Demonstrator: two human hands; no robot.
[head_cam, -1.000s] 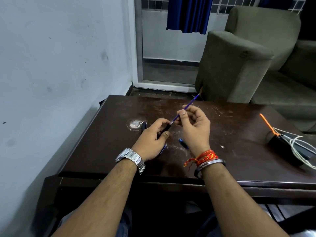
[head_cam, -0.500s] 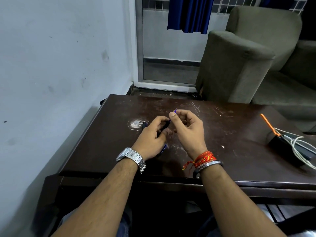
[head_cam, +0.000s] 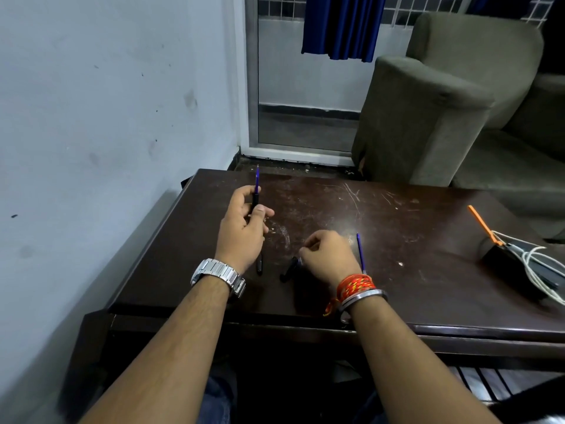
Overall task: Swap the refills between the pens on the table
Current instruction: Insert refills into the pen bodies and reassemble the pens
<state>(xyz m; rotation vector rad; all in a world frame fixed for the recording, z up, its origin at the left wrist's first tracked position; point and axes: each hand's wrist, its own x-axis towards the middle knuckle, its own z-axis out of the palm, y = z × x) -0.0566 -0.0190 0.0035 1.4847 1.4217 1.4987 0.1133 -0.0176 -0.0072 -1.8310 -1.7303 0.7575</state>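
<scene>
— Which step are you in now?

— I judge you are in the middle of the swap. Your left hand (head_cam: 244, 231) is closed around a black pen barrel (head_cam: 254, 202), held up on the far left side, and a blue refill (head_cam: 257, 181) stands out of its top, not fully in. Your right hand (head_cam: 328, 255) is low on the table (head_cam: 397, 270), its fingers pinching a black pen part (head_cam: 289, 270) that lies there.

— What does the next move need?

— You should probably push the refill down fully, then screw the part on straight.

— And the other pieces?

— A second blue refill (head_cam: 360, 254), thin, lies just right of your right hand. Another black piece (head_cam: 259, 266) lies near your left wrist.
</scene>
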